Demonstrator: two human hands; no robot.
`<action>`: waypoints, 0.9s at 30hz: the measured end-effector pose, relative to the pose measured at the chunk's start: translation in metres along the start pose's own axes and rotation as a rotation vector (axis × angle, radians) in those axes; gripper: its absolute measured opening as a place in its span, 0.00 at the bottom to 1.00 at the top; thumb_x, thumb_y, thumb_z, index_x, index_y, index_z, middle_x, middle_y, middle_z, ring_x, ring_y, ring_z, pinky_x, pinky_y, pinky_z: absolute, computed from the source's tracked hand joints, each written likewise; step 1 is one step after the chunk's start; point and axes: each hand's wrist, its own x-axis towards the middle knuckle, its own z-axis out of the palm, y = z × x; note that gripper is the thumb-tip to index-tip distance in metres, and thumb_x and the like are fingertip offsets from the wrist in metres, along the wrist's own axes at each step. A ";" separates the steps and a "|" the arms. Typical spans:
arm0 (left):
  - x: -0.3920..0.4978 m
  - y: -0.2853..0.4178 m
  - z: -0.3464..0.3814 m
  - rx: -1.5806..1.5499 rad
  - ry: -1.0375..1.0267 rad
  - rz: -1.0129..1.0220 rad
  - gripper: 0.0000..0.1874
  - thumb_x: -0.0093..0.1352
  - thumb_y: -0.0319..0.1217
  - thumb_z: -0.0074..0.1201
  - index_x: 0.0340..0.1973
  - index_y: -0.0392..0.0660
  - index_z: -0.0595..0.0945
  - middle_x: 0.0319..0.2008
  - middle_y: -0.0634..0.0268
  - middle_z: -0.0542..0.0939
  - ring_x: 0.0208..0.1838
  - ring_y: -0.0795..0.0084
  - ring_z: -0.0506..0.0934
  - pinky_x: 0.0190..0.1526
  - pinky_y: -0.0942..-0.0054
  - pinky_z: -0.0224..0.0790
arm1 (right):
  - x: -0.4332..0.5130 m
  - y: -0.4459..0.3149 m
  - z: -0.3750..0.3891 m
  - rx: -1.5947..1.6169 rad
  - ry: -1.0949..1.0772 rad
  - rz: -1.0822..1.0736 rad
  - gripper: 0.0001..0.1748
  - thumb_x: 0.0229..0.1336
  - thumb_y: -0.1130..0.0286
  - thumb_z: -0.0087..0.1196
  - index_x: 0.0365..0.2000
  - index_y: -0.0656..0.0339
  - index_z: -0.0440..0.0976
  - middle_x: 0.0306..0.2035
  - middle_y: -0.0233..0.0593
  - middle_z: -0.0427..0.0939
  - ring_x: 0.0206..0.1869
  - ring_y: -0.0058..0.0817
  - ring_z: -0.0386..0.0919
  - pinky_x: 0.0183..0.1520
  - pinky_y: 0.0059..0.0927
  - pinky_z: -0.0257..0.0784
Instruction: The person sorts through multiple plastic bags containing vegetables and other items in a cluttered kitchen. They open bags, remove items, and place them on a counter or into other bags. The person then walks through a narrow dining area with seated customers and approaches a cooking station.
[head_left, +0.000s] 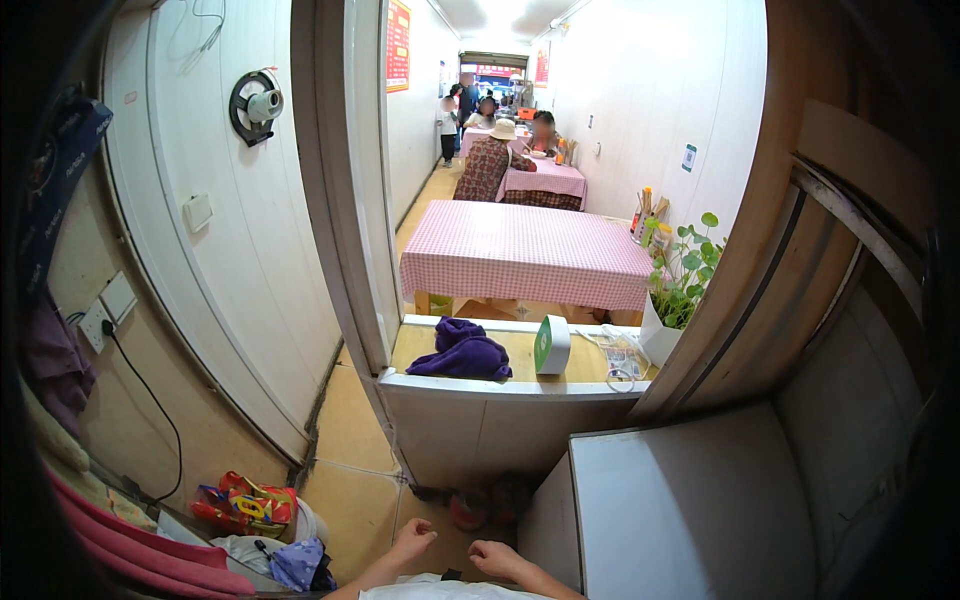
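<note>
Low in the view my left hand (415, 540) hangs over the tiled floor with its fingers loosely bent and nothing in it. My right hand (496, 559) is a short way to its right, also loosely curled and without anything visible in its grasp. Both are apart from each other. In front of me stands a low partition with a wooden ledge (521, 367). On it lie a crumpled purple cloth (465, 351), an upright white and green box-shaped device (552, 345) and a white cable (624, 373). A leafy plant in a white pot (661, 330) stands at the ledge's right end.
A white-topped cabinet (675, 510) is close on my right. At lower left are a red package (251, 506), a folded patterned umbrella (296, 562) and pink fabric (142, 544). Beyond the ledge stands a table with checked cloth (525, 240); several people sit or stand farther back.
</note>
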 end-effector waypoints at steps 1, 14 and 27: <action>-0.002 0.002 0.000 0.007 0.000 0.025 0.16 0.58 0.30 0.52 0.41 0.41 0.68 0.29 0.64 0.72 0.29 0.75 0.71 0.29 0.76 0.66 | 0.000 -0.001 -0.001 0.006 -0.012 0.004 0.17 0.50 0.65 0.43 0.39 0.62 0.69 0.39 0.46 0.73 0.42 0.40 0.71 0.45 0.34 0.65; -0.004 0.007 0.001 -0.003 0.007 0.015 0.17 0.58 0.31 0.53 0.41 0.41 0.69 0.30 0.63 0.72 0.29 0.75 0.71 0.29 0.77 0.66 | -0.002 -0.004 -0.001 0.003 0.006 -0.010 0.17 0.49 0.64 0.42 0.38 0.61 0.70 0.38 0.46 0.74 0.42 0.39 0.71 0.45 0.34 0.65; -0.003 0.003 0.002 0.019 0.032 -0.006 0.20 0.55 0.35 0.55 0.40 0.39 0.72 0.31 0.61 0.76 0.31 0.73 0.75 0.31 0.75 0.69 | -0.001 -0.003 0.001 0.010 -0.008 0.010 0.17 0.49 0.64 0.43 0.38 0.61 0.70 0.39 0.45 0.74 0.42 0.39 0.71 0.46 0.33 0.66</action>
